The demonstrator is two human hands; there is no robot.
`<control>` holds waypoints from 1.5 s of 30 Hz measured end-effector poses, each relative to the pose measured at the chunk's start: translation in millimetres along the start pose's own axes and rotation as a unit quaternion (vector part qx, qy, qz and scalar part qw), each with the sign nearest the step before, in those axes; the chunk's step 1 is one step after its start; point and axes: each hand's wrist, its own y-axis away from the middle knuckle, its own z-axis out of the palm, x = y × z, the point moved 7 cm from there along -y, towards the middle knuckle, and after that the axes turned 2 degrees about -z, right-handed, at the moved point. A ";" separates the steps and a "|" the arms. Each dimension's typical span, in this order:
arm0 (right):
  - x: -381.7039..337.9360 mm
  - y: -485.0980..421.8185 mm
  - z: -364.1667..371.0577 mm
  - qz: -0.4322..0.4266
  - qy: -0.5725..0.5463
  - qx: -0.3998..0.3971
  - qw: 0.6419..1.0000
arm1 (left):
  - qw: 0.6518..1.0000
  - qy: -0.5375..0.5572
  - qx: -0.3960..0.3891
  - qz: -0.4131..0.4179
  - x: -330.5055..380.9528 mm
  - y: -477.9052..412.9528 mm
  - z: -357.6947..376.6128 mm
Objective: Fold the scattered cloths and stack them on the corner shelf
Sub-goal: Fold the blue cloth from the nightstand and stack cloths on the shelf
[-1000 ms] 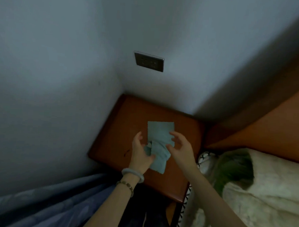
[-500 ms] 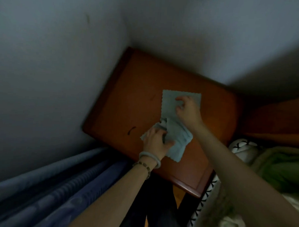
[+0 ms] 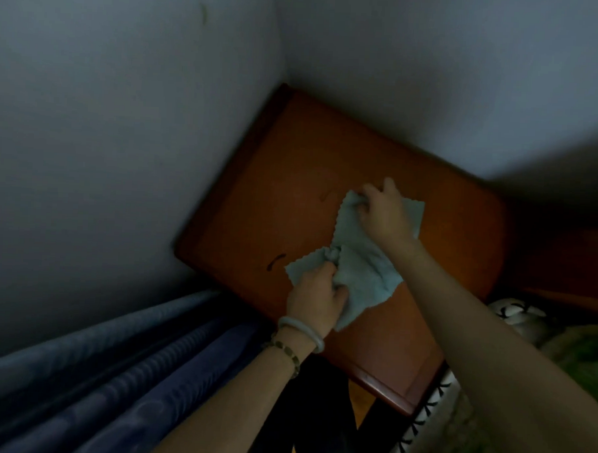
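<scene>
Head view: your left hand (image 3: pixel 316 297) is clutching the crumpled cloth (image 3: pixel 367 274) in a curled grip on the corner shelf (image 3: pixel 294 150), while your right hand (image 3: pixel 385 213) is pinching the flatter cloth (image 3: pixel 413 214) lying just beyond, the two cloths touching.

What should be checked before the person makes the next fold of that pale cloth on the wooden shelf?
1. Left hand grips the near, bunched part of the cloth: ok.
2. Right hand holds the cloth's far edge: ok.
3. Cloth lies flat and smooth for folding: not ok, it is bunched in the middle.
4. Cloth lies wholly on the shelf, nothing hanging over the edge: ok.
5. Whether this is one cloth or two overlapping: cannot tell.
</scene>
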 end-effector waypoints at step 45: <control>27.4 148.8 -192.4 0.074 -0.009 -0.009 0.997 | 0.996 0.065 -0.012 0.053 51.3 1.3 -190.6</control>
